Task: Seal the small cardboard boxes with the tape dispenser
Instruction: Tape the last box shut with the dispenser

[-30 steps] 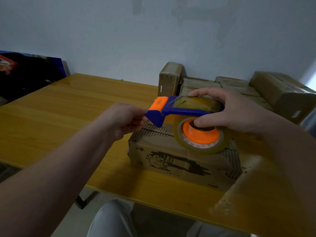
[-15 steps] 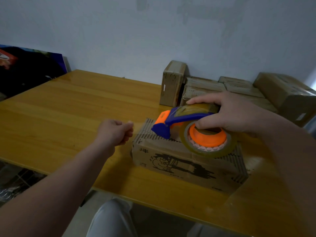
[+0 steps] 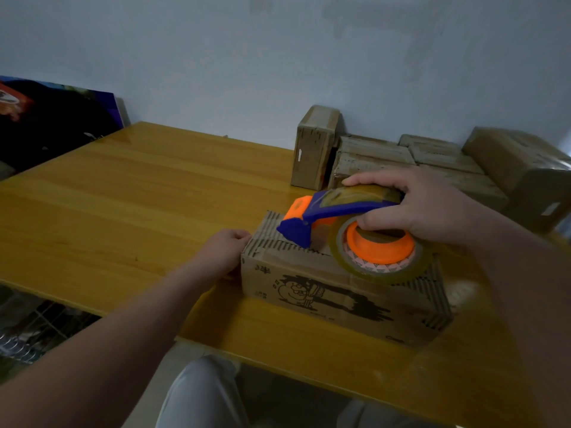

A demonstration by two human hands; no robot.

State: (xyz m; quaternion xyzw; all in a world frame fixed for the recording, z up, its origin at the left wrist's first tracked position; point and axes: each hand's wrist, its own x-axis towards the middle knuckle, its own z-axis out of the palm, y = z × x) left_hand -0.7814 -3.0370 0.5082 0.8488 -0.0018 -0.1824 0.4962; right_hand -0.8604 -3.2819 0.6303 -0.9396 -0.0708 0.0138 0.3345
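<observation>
Head view, one frame.

- Cardboard box: lies lengthwise near the front edge of the wooden table, right of frame centre, cartoon print on its near side. Position on the table unchanged from 0.5 s ago.
- Tape dispenser (blue body, orange tip): over the box top, nose pointing to frame left. 1.0 s ago it was held clear above the box. Now the blue nose sits down at the top face near the left end, and contact looks likely but is not certain. Tape roll on its orange hub overhangs the near top edge.
- Right hand: clamped on the dispenser, fingers laid over the top of the roll, thumb at the hub. Same grip as in both earlier frames.
- Left hand: 1.0 s ago at the dispenser nose; 0.5 s ago a loose fist on the table, apart from the box. Now it touches the box's left end, fingers curled at the upper edge. Cannot tell whether it grips or only presses.
- Hands apart, one at each end of the dispenser's span.
- Stacked boxes at the wall, upper right, with one upright box at their left.
</observation>
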